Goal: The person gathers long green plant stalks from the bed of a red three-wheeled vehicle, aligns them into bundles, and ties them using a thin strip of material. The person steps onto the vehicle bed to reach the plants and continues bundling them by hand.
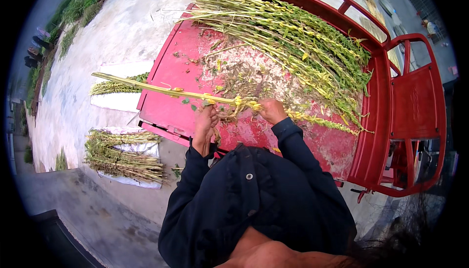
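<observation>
Two hands: both mine, both closed on one long stalk, held level above the red cart bed.
Left hand: fingers wrapped round the stalk near its middle, just below a yellowed leaf; a firm closed grip, thumb hidden.
Right hand: closed on the same stalk just beside the left, where the pods begin; the fingertips are buried in leaf and I cannot tell how tightly they pinch.
Stalk position: bare pale end reaches out past the cart's left edge over the concrete; podded end runs to my right, low over the bed.
Step in hand, as I judge it: cleaning the stalk, pulling loose leaves off between the two hands.
Evidence: dry leaf litter lies thick on the bed straight beyond my hands.
Next move, my estimate: the left hand must stay firm while the right slides or plucks along the stem; pull gently, since ripe pods look likely to split.
Supply: large heap of green and yellow stalks lies across the far side of the bed, well apart from my hands.
Ground, left of cart: two lots of stalks on pale sheets, one near, one farther.
Clothing: dark sleeves cover both forearms.
</observation>
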### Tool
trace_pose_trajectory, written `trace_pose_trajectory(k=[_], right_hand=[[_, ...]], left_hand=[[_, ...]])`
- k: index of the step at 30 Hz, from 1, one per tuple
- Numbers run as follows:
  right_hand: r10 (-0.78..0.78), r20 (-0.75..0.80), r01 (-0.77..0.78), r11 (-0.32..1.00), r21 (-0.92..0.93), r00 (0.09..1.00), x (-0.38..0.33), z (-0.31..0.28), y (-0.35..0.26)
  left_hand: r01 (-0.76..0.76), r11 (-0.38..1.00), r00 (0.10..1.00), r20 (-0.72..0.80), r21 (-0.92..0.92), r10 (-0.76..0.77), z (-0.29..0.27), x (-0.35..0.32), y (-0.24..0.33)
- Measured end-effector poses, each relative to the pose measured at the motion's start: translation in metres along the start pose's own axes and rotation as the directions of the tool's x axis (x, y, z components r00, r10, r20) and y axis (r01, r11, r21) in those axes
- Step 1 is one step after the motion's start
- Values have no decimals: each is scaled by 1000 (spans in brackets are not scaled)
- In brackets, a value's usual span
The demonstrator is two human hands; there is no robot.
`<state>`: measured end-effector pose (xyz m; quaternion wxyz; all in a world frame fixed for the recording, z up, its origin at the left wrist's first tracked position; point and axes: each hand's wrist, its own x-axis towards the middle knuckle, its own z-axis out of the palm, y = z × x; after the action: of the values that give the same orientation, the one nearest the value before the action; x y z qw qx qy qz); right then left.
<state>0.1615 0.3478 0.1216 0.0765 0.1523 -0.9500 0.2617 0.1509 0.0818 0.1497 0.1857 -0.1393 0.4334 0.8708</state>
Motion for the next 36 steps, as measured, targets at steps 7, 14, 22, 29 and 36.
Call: trace_pose_trajectory(k=[7,14,22,29,36], right_hand=[[183,94,-190,980,66,979,18,-14,18],[293,287,-274,956,-106,912,37,104,70],[435,378,-350,896,-275,817,51,195,116],[474,185,-378,839,-390,861,47,196,103],[235,621,-280,960,-26,748,10,207,14]], left_hand=[[-613,784,685,-560,-97,467,-192,-56,87],[-244,929,559,-742,279,369,-182,-101,13],[283,584,846,-485,761,222,-165,-94,-128],[389,642,825,-559,661,77,-183,-91,-139],[374,696,839,-543,613,27,-182,-69,-129]])
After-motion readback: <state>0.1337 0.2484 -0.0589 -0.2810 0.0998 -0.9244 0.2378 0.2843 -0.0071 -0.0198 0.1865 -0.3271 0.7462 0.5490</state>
